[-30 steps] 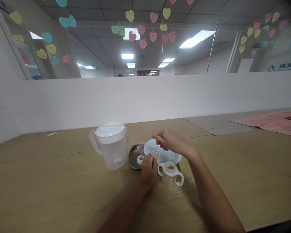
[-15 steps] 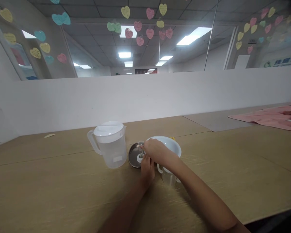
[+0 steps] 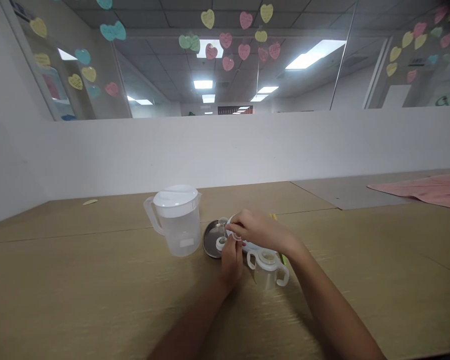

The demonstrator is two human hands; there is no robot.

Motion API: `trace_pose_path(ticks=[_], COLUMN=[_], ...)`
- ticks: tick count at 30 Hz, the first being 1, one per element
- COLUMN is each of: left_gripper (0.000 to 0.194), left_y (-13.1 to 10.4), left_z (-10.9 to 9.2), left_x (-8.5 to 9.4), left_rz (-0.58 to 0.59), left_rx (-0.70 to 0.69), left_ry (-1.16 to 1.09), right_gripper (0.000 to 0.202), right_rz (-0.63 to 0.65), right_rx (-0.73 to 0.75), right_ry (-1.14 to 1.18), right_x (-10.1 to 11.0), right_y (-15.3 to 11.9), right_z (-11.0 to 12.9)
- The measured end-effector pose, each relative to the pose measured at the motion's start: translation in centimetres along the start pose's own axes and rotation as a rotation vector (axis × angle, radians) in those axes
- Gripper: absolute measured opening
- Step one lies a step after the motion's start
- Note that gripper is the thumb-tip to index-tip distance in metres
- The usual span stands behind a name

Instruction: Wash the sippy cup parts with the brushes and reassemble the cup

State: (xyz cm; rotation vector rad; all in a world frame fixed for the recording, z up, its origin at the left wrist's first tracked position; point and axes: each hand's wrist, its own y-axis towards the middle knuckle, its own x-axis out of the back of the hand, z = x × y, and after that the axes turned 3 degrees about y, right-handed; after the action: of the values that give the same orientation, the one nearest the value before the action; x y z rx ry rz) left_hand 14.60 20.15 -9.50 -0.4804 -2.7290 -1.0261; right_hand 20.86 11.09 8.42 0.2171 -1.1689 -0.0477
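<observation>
My left hand (image 3: 232,260) is closed beside the round metal tray (image 3: 211,239), its fingertips at a small clear-white piece (image 3: 236,236). Above it my right hand (image 3: 260,230) is closed too, its fingertips at the same piece; the two hands partly hide it. A small white ring-shaped part (image 3: 221,243) and a clear part (image 3: 222,225) are at the tray, left of my fingers. Behind my hands a white bowl (image 3: 252,247) is mostly covered. The clear two-handled cup (image 3: 266,270) stands upright, right of my left hand.
A translucent pitcher (image 3: 182,225) with a white lid stands left of the tray. Something yellow-green (image 3: 283,259) shows beside the bowl. A pink cloth (image 3: 431,190) lies at the far right and a flat pale piece (image 3: 90,202) at the back left, near the wall.
My right hand has shifted right and turned, uncovering the two-handled cup and covering more of the bowl. The small piece between my hands now shows. The whole view has shifted slightly.
</observation>
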Motion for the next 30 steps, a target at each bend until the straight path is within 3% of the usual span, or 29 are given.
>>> trace_pose_path(ticks=[11, 13, 19, 30], left_gripper=[0.023, 0.022, 0.027, 0.032], left_y=[-0.2, -0.1, 0.1, -0.5], left_z=[0.0, -0.3, -1.2, -2.2], left_x=[-0.2, -0.1, 0.5, -0.4], left_rz=[-0.005, -0.003, 0.002, 0.007], left_rx=[0.047, 0.041, 0.037, 0.004], left_ry=[0.0, -0.006, -0.017, -0.057], right_gripper=[0.027, 0.023, 0.039, 0.037], right_rz=[0.267, 0.275, 0.055, -0.301], right_rx=[-0.222, -0.191, -0.071, -0.039], right_ry=[0.0, -0.005, -0.195, -0.047], right_x=[-2.2, -2.1, -1.3, 0.6], right_y=[2.1, 2.1, 1.6, -0.5], right_z=[-1.7, -2.0, -1.1, 0.8])
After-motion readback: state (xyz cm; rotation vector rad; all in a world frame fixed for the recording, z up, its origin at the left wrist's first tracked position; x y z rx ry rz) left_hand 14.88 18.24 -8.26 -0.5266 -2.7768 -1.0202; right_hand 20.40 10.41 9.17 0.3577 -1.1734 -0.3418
